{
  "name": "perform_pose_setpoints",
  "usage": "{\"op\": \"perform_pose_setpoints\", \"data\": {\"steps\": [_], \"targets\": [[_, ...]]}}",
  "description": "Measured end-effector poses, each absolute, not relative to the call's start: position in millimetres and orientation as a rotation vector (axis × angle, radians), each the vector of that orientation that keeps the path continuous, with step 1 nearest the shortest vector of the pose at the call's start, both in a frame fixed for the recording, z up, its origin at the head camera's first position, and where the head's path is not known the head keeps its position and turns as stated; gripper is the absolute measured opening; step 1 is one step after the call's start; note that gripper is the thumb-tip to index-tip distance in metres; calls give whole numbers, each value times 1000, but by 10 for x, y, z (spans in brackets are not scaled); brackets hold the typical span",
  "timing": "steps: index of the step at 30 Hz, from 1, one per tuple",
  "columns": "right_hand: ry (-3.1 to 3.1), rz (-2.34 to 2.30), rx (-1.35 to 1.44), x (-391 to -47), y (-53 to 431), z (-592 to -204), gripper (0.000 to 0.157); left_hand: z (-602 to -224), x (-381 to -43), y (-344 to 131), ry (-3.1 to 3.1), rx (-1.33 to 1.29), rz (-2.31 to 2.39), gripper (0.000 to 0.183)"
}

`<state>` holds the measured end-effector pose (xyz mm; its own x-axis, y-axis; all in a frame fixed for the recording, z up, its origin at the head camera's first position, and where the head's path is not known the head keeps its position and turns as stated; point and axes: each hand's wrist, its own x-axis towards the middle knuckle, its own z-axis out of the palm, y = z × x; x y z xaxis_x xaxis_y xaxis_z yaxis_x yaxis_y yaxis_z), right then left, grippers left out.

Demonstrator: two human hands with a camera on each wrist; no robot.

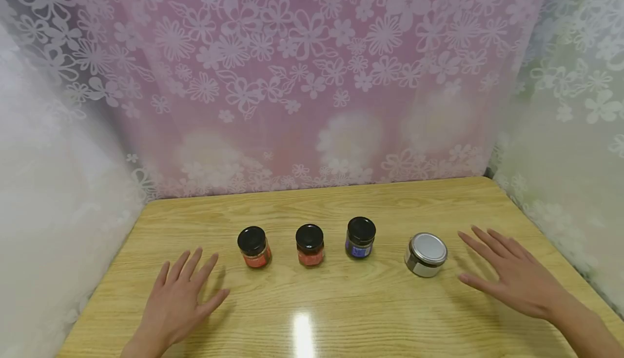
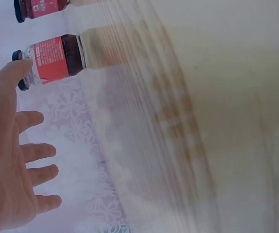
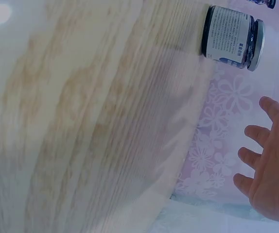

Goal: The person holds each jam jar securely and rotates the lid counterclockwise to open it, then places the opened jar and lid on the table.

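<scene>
Several small jars stand upright in a loose row on the table. Leftmost is a black-lidded jar with a red label (image 1: 257, 258); beside it stands a second red-labelled jar (image 1: 310, 257). Further right are a black-lidded jar with a purple label (image 1: 359, 248) and a wider jar with a silver lid and pale label (image 1: 426, 255). My left hand (image 1: 176, 298), fingers spread, hovers left of the row, nearest the leftmost jar. To the right of the silver-lidded jar, my right hand (image 1: 518, 275) is held with fingers extended and spread. Both hands hold nothing.
The wood-grain table (image 1: 361, 320) has a rounded far right corner. Behind it hangs a pink curtain (image 1: 312, 130) with white flowers, and pale curtains flank it on the left (image 1: 58, 184) and right (image 1: 570, 157). A bright light reflection shows near the front middle.
</scene>
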<state>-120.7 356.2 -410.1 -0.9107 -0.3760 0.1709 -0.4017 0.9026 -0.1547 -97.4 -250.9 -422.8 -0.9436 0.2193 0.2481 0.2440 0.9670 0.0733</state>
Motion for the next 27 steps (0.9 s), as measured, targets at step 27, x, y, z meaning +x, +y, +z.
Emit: {"op": "perform_pose_setpoints", "data": {"steps": [27], "targets": [[-2832, 252, 662, -1271, 3055, -3781, 78, -4205, -1048, -2441, -2778, -397, -185, 69]]}}
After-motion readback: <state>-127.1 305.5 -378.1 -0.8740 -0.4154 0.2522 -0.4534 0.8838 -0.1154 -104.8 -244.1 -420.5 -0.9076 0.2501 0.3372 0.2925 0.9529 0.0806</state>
